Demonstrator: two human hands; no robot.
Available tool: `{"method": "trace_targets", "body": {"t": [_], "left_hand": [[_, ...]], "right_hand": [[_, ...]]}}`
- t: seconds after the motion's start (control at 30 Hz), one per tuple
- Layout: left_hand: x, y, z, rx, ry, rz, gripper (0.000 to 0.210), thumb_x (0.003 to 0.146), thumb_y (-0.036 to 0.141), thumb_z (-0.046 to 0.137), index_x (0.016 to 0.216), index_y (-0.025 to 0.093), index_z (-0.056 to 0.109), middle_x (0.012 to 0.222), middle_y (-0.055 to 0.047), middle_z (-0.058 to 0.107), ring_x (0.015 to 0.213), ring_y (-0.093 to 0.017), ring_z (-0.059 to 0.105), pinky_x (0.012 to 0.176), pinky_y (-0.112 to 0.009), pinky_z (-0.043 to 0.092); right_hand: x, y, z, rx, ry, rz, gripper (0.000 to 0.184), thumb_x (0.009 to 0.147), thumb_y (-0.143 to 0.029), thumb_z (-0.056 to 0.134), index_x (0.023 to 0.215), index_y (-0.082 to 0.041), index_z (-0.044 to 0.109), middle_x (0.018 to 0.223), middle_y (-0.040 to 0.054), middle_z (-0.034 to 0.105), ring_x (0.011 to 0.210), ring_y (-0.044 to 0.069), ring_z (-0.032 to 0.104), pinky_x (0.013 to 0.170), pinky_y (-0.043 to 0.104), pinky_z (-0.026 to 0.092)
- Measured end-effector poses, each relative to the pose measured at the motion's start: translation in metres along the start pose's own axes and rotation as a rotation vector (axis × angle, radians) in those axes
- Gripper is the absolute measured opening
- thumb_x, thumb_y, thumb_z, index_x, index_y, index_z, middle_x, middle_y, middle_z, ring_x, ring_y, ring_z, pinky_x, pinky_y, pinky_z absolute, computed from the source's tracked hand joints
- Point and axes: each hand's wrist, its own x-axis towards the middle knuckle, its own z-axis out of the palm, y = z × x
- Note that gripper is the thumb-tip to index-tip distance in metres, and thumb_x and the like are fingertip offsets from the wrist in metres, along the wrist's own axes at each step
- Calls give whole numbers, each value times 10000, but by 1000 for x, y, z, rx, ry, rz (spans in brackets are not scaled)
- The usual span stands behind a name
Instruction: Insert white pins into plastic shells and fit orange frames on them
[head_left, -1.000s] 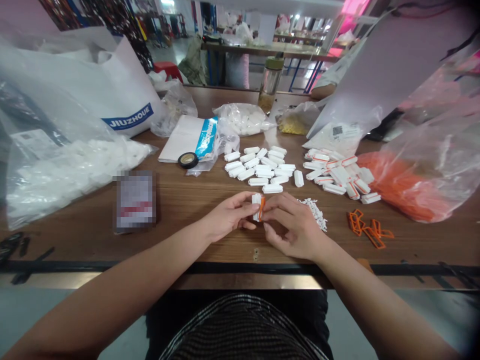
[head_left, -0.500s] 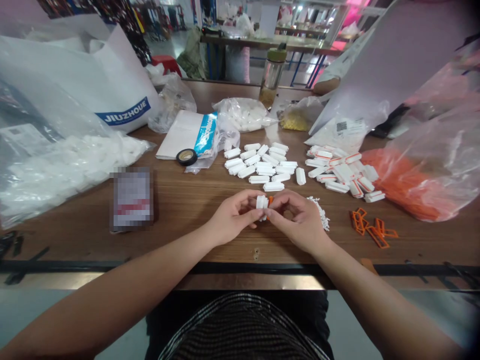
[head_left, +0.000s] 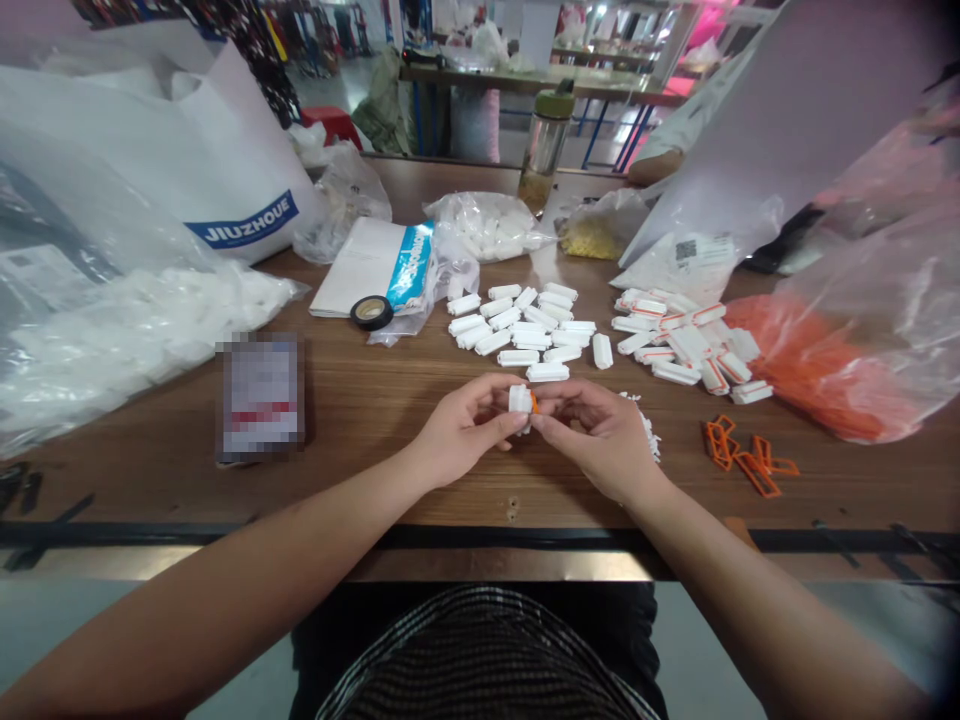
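Between my two hands, above the near middle of the table, is a small white plastic housing [head_left: 519,399]. My left hand [head_left: 466,425] pinches it between thumb and fingers. My right hand [head_left: 592,430] is closed on an orange plastic frame [head_left: 535,402] that sits against the housing's right side; the fingers cover most of it. Beyond my hands lie several loose white housings [head_left: 525,335]. Small white pieces [head_left: 651,430] are heaped beside my right hand and partly hidden by it. Several orange frames [head_left: 739,455] lie farther right.
A pile of white housings with orange strips [head_left: 682,345] lies right of centre, by a bag of orange parts [head_left: 825,370]. At left are a bag of white parts [head_left: 135,340] and a blurred box [head_left: 262,400]. Black tape [head_left: 372,313] rests on a booklet [head_left: 352,270]. A bottle [head_left: 545,150] stands behind.
The orange frame now sits closer against the white housing, and its visible part looks smaller. Both hands have shifted only slightly.
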Motion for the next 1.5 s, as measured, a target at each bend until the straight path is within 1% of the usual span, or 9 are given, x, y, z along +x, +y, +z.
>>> {"method": "trace_targets", "body": {"t": [0.13, 0.27, 0.37, 0.5, 0.6, 0.83, 0.97, 1.1, 1.5], "left_hand": [[-2, 1, 1, 29, 9, 13, 375, 841, 261, 680, 1195, 201, 573, 987, -51, 647, 827, -142, 637, 661, -251, 546], [-3, 1, 3, 38, 14, 17, 363, 841, 250, 677, 1188, 210, 579, 966, -40, 643, 831, -142, 642, 675, -257, 549], [-2, 1, 3, 44, 16, 22, 362, 838, 245, 680, 1184, 210, 579, 959, -39, 649, 829, -143, 645, 673, -259, 549], [-3, -1, 2, 83, 13, 47, 367, 848, 255, 675, 1200, 208, 581, 965, -46, 662, 828, -146, 646, 692, -275, 550], [-4, -2, 2, 134, 4, 89, 361, 861, 269, 667, 1209, 212, 587, 1007, -59, 679, 849, -158, 655, 714, -295, 553], [-5, -4, 2, 176, 1, 156, 349, 865, 272, 667, 1205, 227, 605, 1087, -74, 698, 880, -173, 670, 748, -329, 560], [-5, -5, 2, 153, 4, 136, 365, 840, 278, 700, 1194, 223, 628, 1040, -65, 717, 851, -166, 671, 748, -329, 558], [-5, -4, 3, 116, 22, 91, 387, 804, 284, 735, 1175, 210, 657, 989, -60, 724, 804, -155, 663, 717, -312, 554], [-3, -2, 4, -25, 18, -34, 447, 742, 309, 780, 1171, 229, 684, 937, -53, 724, 765, -153, 658, 590, -262, 535]], "right_hand": [[-1, 0, 0, 27, 8, 11, 140, 759, -213, 740, 892, -208, 699, 783, 6, 714, 697, 130, 651, 695, 309, 543], [-1, -2, -2, -52, 33, -36, 49, 807, -241, 697, 842, -213, 716, 783, 12, 720, 697, 131, 646, 670, 304, 527], [0, -3, -2, -62, 41, -53, 58, 824, -254, 680, 798, -214, 713, 788, 15, 714, 720, 132, 639, 678, 302, 515], [1, -2, 1, -6, 60, 27, 85, 781, -269, 722, 765, -200, 676, 691, -9, 668, 596, 101, 580, 566, 264, 472], [2, -1, 3, 27, 65, 83, 116, 764, -285, 736, 777, -195, 664, 656, -16, 648, 562, 94, 559, 503, 245, 440], [2, 0, 1, 46, 6, 110, 121, 777, -276, 724, 839, -197, 657, 671, -22, 639, 551, 78, 534, 469, 231, 403], [2, 1, -1, 60, -23, 121, 133, 773, -282, 724, 829, -193, 641, 699, -26, 640, 516, 57, 494, 459, 227, 383], [2, 0, -2, 63, -41, 125, 139, 774, -292, 717, 820, -194, 630, 647, -39, 612, 481, 50, 466, 446, 224, 363], [4, 4, -2, 118, -72, 167, 186, 771, -332, 727, 807, -192, 609, 658, -27, 594, 532, 73, 492, 429, 212, 368]]}}
